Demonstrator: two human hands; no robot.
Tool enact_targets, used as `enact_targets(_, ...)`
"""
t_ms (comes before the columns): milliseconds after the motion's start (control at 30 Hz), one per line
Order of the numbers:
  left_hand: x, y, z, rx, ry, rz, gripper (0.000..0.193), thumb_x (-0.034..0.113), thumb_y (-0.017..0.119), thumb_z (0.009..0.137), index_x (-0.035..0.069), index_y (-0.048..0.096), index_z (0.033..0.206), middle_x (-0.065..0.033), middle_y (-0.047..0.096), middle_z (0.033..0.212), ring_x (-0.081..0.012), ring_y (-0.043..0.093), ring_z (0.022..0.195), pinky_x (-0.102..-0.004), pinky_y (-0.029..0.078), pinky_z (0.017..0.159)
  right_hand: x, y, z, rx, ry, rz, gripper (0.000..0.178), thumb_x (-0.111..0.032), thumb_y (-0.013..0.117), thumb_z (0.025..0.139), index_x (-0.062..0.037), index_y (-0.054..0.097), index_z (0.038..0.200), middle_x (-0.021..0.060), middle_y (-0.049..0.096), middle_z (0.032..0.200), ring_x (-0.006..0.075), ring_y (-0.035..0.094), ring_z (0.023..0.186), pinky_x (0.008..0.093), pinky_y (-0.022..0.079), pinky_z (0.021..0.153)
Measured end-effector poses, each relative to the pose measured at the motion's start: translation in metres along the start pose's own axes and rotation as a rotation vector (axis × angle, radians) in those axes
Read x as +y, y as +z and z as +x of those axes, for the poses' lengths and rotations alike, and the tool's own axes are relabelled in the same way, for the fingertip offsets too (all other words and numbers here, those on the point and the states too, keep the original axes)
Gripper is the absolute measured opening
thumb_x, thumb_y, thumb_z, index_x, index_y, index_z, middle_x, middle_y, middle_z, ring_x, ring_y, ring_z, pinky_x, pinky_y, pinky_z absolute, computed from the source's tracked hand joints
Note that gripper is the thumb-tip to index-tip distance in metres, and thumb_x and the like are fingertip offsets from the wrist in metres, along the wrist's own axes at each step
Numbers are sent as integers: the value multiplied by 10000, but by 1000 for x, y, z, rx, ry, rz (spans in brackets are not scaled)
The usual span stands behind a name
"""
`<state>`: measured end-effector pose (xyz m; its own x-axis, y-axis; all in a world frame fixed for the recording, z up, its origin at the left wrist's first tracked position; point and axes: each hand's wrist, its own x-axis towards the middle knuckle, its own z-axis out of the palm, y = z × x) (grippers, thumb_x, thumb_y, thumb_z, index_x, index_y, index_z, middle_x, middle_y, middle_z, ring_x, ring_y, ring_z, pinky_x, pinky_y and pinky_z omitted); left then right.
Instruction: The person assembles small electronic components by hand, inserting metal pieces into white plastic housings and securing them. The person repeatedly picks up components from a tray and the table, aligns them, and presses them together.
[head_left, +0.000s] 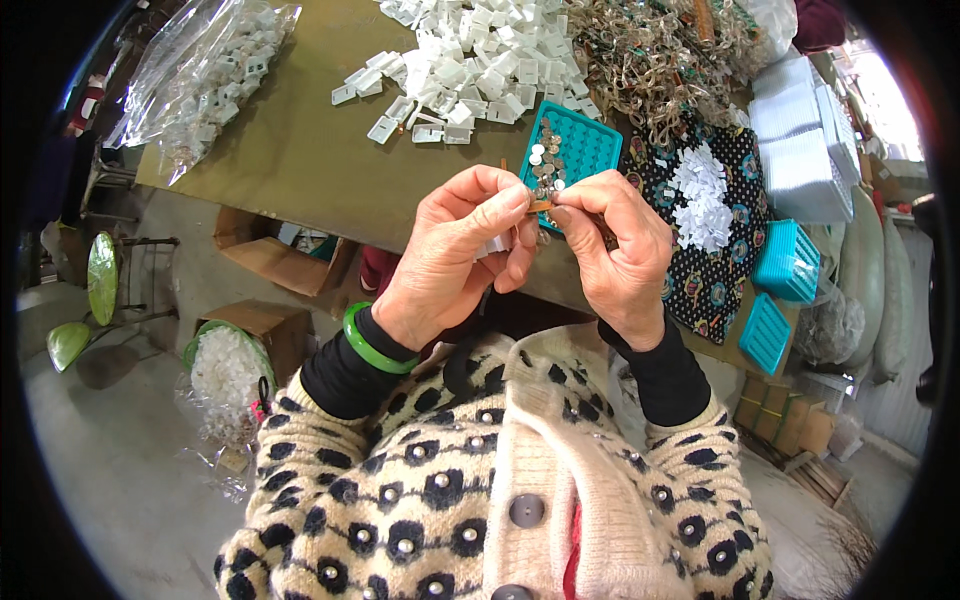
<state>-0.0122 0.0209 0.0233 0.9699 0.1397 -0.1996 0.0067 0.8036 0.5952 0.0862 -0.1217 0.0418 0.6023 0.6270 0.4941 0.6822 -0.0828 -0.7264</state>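
1. The left hand (455, 225) pinches a small, flat orange-brown piece (541, 207) over the near end of a dimpled teal plastic tray (592, 145).
2. The right hand (622, 240) meets it; its exact grip is hidden.
3. Round, shiny discs (537, 150) lie in the tray.

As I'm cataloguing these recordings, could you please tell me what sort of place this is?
Probably an assembly or sorting workshop: the worktable bears a large heap of white pieces, a tangled pile and a teal tray holding small round discs.
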Motion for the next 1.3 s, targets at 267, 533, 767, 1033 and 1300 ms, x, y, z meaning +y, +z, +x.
enact_targets(267, -2, -15, -9, -168, -189, -221, 192, 232, 645, 939, 61, 561, 911, -63, 604, 746, -109, 490, 496, -237, 375, 427, -6, 2, -3, -110, -10, 122, 158, 108, 637, 748, -10, 613, 850, 80, 609, 791, 160, 592, 667, 260, 461, 558)
enact_targets(533, -10, -23, -18, -367, -220, -391, 146, 168, 584, 915, 49, 527, 855, -33, 455, 611, -184, 458, 486, -309, 374, 436, -15, 7, -7, -258, 597, 875, 83, 58, 605, 763, -10, 564, 788, 33, 570, 831, 105, 524, 690, 256, 429, 617)
enact_targets(767, 8, -16, -27, -57, -244, -327, 175, 183, 650, 928, 44, 575, 852, -41, 532, 651, -167, 560, 533, -269, 434, 454, -26, 21, -3, -163, -113, 30, 171, 92, 639, 790, -10, 585, 917, 101, 599, 849, 231, 608, 720, 301, 479, 652)
enact_targets(1033, 87, -54, 5, 519, 618, 1239, 116, 80, 709, 814, 0, 704, 898, -24, 677, 798, -77, 571, 702, -244, 461, 651, -23, 16, -16, -139, 625, 888, 71, -21, 581, 948, -2, 562, 1014, 21, 555, 797, 73, 503, 612, 228, 436, 594)
enact_targets(1300, 125, -123, 63, 533, 613, 1945, 219, 200, 678, 815, 8, 671, 922, -103, 627, 850, -303, 605, 875, -415, 474, 746, -17, 12, -19, -174, 776, 970, 112, -84, 604, 949, -1, 554, 1004, 8, 547, 770, 71, 460, 579, 221, 403, 557)
